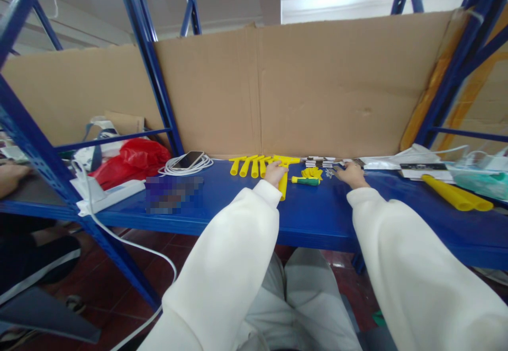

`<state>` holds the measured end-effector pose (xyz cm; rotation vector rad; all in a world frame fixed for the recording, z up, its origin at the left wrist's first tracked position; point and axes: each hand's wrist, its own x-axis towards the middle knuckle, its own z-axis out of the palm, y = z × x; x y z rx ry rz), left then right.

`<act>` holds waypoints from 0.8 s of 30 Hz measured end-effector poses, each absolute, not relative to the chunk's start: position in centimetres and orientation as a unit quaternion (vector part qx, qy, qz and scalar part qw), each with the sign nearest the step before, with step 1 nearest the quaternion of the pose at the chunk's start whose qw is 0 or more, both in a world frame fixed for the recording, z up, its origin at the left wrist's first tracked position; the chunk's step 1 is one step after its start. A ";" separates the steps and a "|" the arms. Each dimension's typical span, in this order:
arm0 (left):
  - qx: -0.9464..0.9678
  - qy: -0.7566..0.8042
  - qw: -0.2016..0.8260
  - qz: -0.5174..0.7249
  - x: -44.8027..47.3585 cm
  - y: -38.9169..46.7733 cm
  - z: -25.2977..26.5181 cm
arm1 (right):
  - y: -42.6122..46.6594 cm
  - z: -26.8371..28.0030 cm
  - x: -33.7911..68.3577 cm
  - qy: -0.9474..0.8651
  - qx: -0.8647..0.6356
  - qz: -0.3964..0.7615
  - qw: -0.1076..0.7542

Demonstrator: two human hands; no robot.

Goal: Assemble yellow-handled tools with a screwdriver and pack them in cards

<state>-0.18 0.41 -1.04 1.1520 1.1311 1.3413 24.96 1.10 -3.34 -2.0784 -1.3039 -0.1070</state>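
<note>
My left hand (274,174) is closed around a yellow T-shaped plastic handle (283,188), whose wide head points to the back of the blue shelf. My right hand (351,174) rests by the shelf's back edge with its fingers bent together; whatever is at the fingertips is too small to name. Just left of those fingertips lie small shiny metal pieces (329,173). Between my hands are a pile of small yellow pieces (312,173) and a screwdriver (305,180) with a green and yellow handle. Behind them sit stacked black-and-white flat pieces (319,162).
More yellow T-shaped handles (245,168) stand in a row to the left. Beyond them are a phone (189,160) on a coiled white cable, a red bag (133,161) and a power strip (119,195). Yellow tubes (456,195) lie right. A co-worker's hand (14,177) shows far left.
</note>
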 end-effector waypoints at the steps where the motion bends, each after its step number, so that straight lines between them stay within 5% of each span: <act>1: 0.474 0.469 0.498 0.554 -0.2 0.3 -1.0 | 1.0 -3.4 25.0 -0.482 -0.810 -0.027 0.332; 24: 0.424 0.459 0.550 0.554 -0.2 -1.1 0.2 | 0.8 -3.4 25.7 -0.464 -0.815 0.039 0.345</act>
